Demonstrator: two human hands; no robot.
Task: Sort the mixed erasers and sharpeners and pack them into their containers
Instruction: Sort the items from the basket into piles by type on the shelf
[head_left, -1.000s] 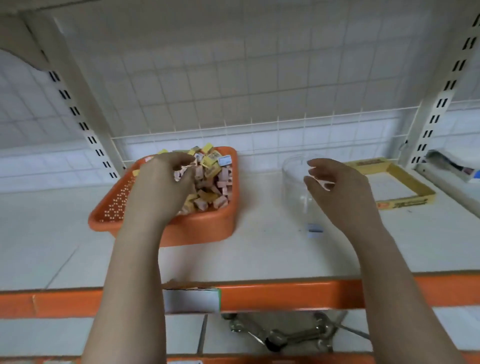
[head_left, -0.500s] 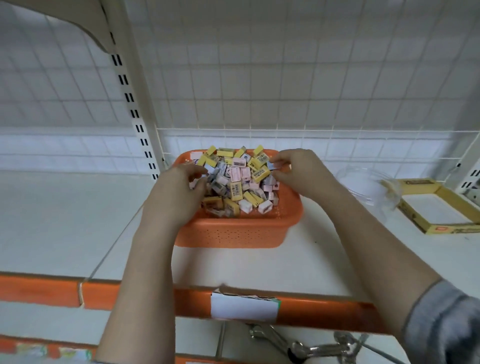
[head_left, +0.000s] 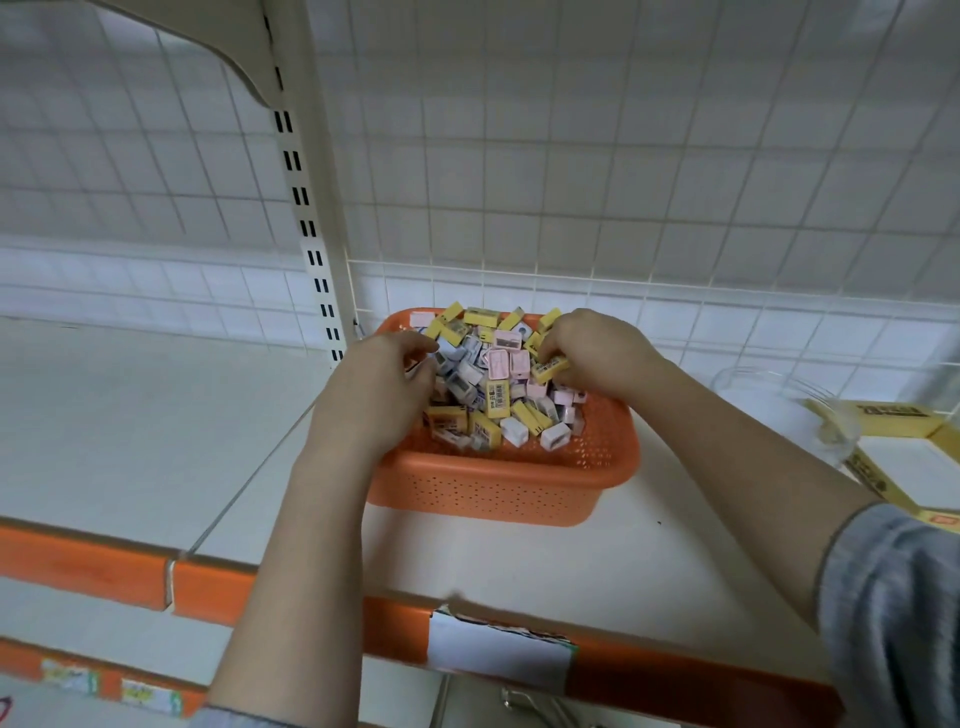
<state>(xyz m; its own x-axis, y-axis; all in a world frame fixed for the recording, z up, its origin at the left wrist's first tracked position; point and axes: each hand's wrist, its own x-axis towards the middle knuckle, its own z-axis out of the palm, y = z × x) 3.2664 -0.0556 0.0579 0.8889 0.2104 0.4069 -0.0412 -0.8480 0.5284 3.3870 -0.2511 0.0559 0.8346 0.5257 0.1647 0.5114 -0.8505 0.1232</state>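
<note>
Both hands, left hand (head_left: 376, 387) and right hand (head_left: 589, 353), now dig in basket (head_left: 498, 493): right pinches yellow piece (head_left: 549, 368), left grip unclear; picking step, next carry to jar (head_left: 779, 410) right of basket.

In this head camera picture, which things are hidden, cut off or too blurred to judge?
- Left hand: its fingertips are buried in the pile, so any grip is hidden.
- Right hand: fingers curl over a yellow box; the grasp itself is hidden.
- Small boxes: print too small to tell erasers from sharpeners.
- Clear container: blurred, contents unclear.
- Yellow tray: cut off by the right edge.
- Orange basket: its left side is covered by the left forearm.
</note>
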